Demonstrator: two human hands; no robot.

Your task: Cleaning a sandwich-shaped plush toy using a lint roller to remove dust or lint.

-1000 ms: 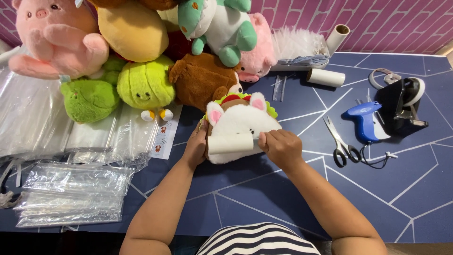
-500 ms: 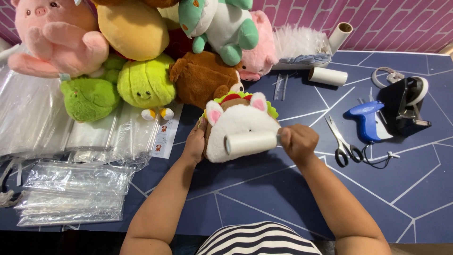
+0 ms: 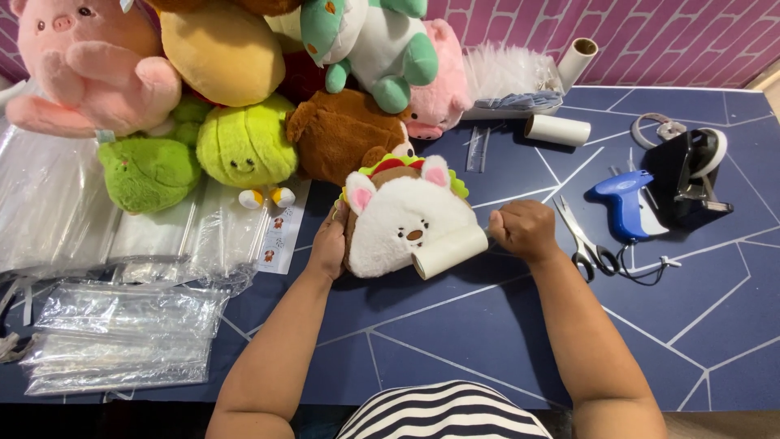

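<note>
A white plush animal (image 3: 402, 218) with pink ears and a taco-like trim lies face up on the dark blue table (image 3: 455, 325). My left hand (image 3: 329, 244) grips its left side. My right hand (image 3: 524, 230) is closed on the handle of a white lint roller (image 3: 449, 252), whose roll rests against the plush's lower right edge.
A pile of plush toys (image 3: 244, 89) fills the back left. Clear plastic bags (image 3: 122, 325) lie at the left. To the right are scissors (image 3: 587, 244), a blue tagging gun (image 3: 621, 203), a black tape dispenser (image 3: 691, 175) and spare white rolls (image 3: 556, 128).
The lint roller has moved from the middle of the plush down to its lower right edge, my right hand going right with it. The plush's face now shows.
</note>
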